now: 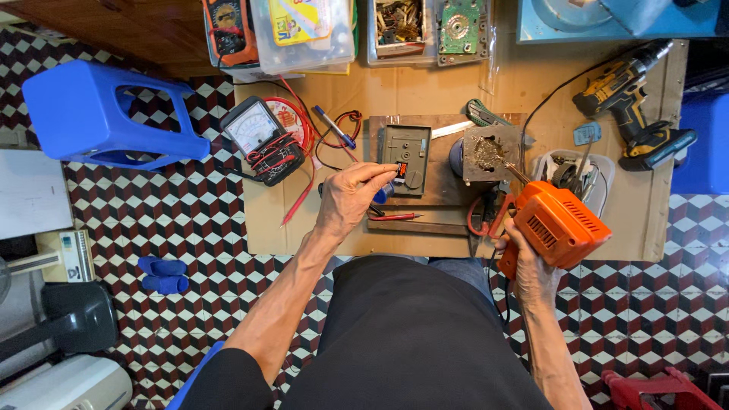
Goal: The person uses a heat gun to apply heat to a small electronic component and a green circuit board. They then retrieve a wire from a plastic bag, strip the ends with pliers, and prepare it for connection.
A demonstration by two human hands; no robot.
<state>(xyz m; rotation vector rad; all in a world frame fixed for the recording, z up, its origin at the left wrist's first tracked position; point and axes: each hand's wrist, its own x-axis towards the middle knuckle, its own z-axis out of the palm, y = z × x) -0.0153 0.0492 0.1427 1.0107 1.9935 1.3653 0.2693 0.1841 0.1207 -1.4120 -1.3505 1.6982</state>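
Holding an orange soldering gun (558, 224) at 3 o'clock, right hand (531, 277) grip closed on it, left hand (351, 199) pinching a small part (401, 170) at the grey module (405, 149); the hot tip could slip and burn the fingers.

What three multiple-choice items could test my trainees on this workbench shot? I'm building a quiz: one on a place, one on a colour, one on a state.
1. Where does the cordless drill lie?
A. far right of the cardboard sheet
B. on the blue stool
C. on the tiled floor

2. What colour is the soldering gun body?
A. green
B. orange
C. white

3. How is the right hand occupied?
A. resting flat
B. gripping the soldering gun
C. holding a pen

Answers:
1 A, it lies by the sheet's right edge.
2 B, its housing is orange.
3 B, the fingers wrap its handle, tip toward the metal block.
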